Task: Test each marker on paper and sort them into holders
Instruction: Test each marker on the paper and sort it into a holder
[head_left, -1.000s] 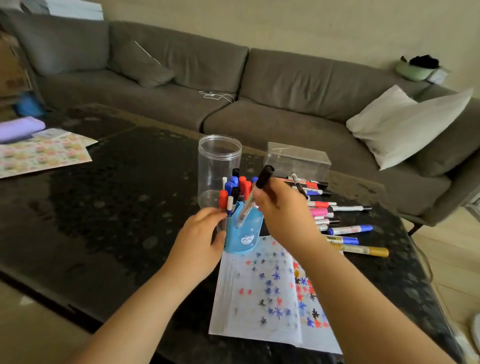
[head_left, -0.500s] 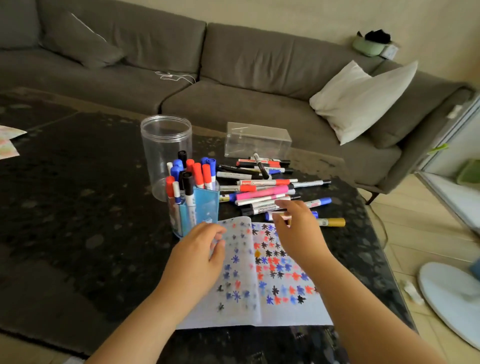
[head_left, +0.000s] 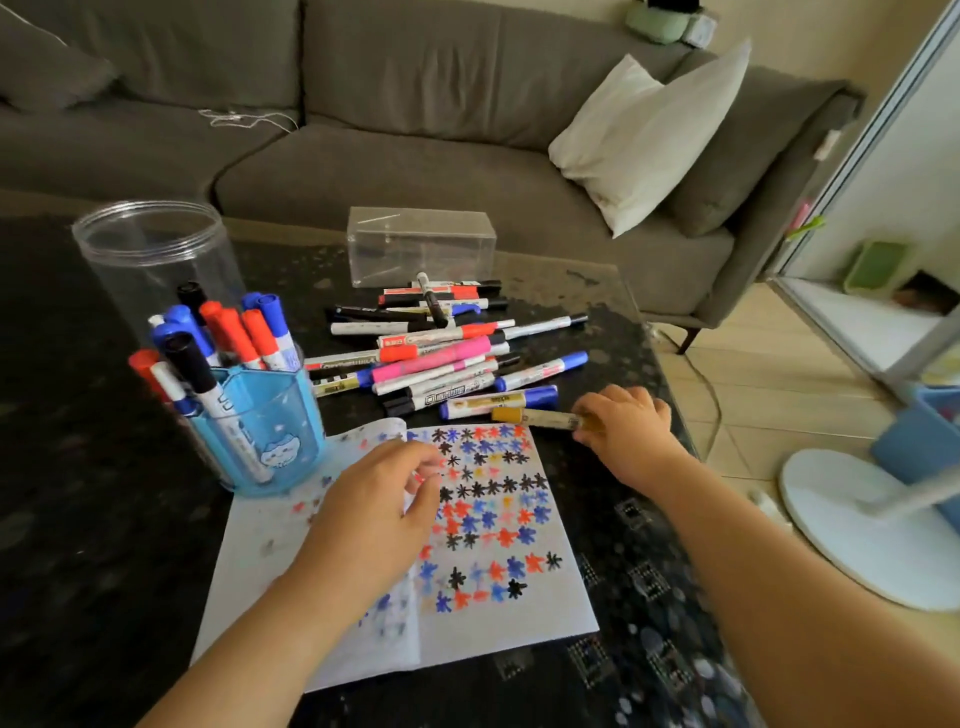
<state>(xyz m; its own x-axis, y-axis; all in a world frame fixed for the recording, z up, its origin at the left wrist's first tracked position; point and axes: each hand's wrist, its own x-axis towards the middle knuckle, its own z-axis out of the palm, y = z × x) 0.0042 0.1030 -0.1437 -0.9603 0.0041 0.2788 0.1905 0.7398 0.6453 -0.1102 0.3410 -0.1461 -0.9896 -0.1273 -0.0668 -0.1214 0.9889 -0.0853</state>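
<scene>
A white paper (head_left: 498, 597) covered in red, blue and black star marks lies on the dark table (head_left: 93, 545). My left hand (head_left: 379, 504) rests on its left half, fingers loosely curled. My right hand (head_left: 626, 434) grips a yellow marker (head_left: 535, 417) at the paper's top right corner. Behind the paper lies a pile of loose markers (head_left: 431, 348). At the paper's upper left stands a blue holder (head_left: 270, 431) full of red, blue and black markers. A tall clear round jar (head_left: 150, 260) stands behind the blue holder with nothing visible in it.
A clear rectangular box (head_left: 421, 244) sits behind the marker pile. Behind the table runs a grey sofa (head_left: 415, 130) with a white cushion (head_left: 644, 135). A white fan base (head_left: 862, 525) stands on the floor right of the table edge.
My right hand dropped a black-capped marker into the blue holder, then reached right and took hold of the yellow marker. My left hand left the holder and settled on the paper.
</scene>
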